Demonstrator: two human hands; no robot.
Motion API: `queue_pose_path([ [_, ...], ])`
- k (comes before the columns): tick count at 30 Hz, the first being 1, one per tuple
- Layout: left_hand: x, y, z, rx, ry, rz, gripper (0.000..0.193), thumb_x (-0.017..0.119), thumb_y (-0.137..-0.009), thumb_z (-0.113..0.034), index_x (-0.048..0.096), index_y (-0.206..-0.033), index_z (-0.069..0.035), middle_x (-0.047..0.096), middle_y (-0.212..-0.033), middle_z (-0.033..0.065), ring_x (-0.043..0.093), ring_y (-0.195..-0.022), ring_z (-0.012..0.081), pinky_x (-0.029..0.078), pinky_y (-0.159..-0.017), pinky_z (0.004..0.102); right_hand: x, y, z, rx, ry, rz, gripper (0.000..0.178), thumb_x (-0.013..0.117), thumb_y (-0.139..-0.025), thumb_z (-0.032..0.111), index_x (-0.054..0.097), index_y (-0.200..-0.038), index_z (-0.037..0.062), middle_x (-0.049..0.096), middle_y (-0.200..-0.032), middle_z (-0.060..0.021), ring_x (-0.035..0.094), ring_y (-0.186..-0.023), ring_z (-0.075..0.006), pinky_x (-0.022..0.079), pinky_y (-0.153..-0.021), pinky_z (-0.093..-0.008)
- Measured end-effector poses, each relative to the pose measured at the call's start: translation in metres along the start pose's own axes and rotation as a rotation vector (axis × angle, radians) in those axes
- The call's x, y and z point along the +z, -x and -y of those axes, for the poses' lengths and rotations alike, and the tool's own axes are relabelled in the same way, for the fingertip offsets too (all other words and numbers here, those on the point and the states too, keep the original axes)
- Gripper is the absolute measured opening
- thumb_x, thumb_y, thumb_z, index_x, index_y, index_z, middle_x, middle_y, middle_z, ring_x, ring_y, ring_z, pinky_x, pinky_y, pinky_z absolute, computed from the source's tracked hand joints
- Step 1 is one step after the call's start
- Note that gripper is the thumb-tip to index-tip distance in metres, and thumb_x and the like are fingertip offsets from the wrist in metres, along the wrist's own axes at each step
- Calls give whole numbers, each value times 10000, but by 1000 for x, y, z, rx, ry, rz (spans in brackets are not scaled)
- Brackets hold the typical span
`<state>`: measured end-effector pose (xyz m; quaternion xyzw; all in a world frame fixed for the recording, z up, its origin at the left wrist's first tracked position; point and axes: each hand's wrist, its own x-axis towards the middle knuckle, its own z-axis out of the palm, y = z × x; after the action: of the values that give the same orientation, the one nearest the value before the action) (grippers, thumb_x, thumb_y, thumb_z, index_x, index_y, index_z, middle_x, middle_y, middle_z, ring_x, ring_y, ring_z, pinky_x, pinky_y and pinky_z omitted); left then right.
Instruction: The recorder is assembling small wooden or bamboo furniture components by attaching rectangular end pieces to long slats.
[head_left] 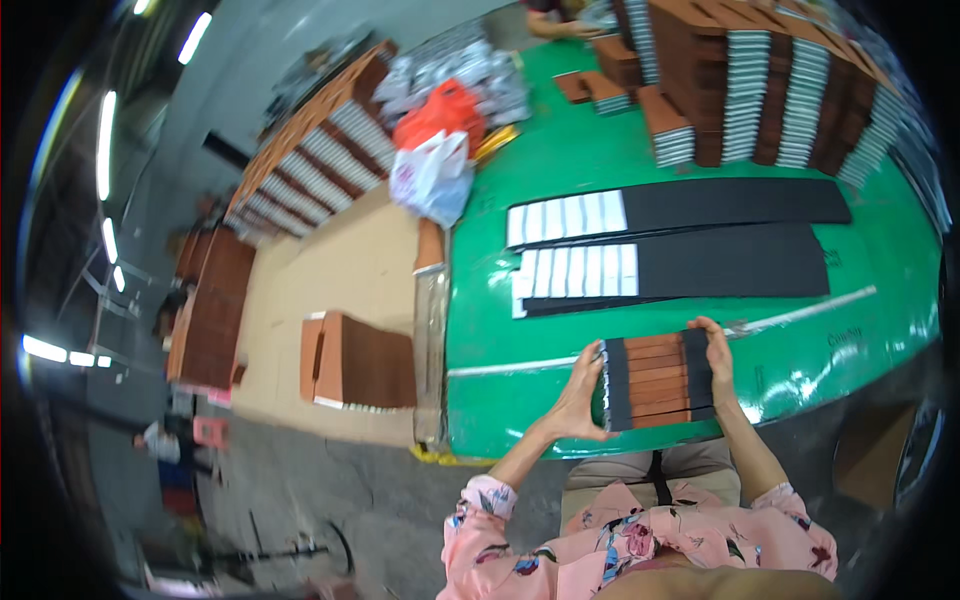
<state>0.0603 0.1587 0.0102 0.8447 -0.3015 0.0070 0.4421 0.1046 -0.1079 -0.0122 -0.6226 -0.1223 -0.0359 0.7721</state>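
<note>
A stack of brown, board-like pieces (pixel 655 378) with a black strip at each end sits between my two hands at the near edge of the green table. My left hand (pixel 578 402) grips its left end, with fingers at the far corner and thumb at the near one. On the opposite end, my right hand (pixel 716 358) holds the black strip's outer side. Just beyond lie two groups of long black strips (pixel 730 262) with white, striped left ends (pixel 578 272). What the brown pieces are exactly, I cannot tell.
Tall brown stacks with pale edges (pixel 750 95) stand at the far right. Left of the green table (pixel 500 410), a cardboard-covered surface (pixel 345 250) bears a brown block (pixel 370 362) and a long row of stacks (pixel 320 145). Plastic bags (pixel 435 150) lie between. Another person's hand (pixel 575 30) shows at the far edge.
</note>
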Motion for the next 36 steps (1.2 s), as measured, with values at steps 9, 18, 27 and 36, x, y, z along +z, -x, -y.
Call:
queue_pose_path([
  [9, -28, -12, -35, -257, 346, 150, 1342, 819, -479, -362, -71, -1434, -53, 127, -1448, 277, 135, -1362, 396, 178, -1092, 472, 16, 29, 44, 444, -281, -292, 384, 447, -938, 365, 463, -1192, 76, 524, -1070, -25, 523, -937, -99, 420, -842, -254],
  [18, -46, -11, -51, -855, 977, 250, 1263, 771, -537, -304, -91, -1456, -212, 76, -1490, 214, 128, -1382, 329, 138, -1110, 432, 2, 54, 106, 773, -486, -57, 727, 499, -893, 470, 121, -1414, 132, 342, -1348, -99, 341, -1238, -221, 290, -1016, -394],
  [27, -38, -36, -83, -959, 1022, 308, 1194, 741, -594, -330, -64, -1463, -181, 179, -1476, 155, 208, -1356, 305, 179, -1096, 412, -21, 79, 122, 732, -435, 176, 1271, 739, -612, 609, -103, -1450, 158, 69, -1486, -140, 127, -1367, -273, 198, -1069, -441],
  [36, -35, -64, -83, -957, 942, 443, 1177, 722, -614, -386, -59, -1462, -152, 56, -1507, 159, 68, -1393, 300, 91, -1113, 418, -23, 98, 133, 778, -420, 84, 928, 612, -758, 401, 61, -1455, 131, 249, -1382, -124, 328, -1260, -255, 352, -992, -440],
])
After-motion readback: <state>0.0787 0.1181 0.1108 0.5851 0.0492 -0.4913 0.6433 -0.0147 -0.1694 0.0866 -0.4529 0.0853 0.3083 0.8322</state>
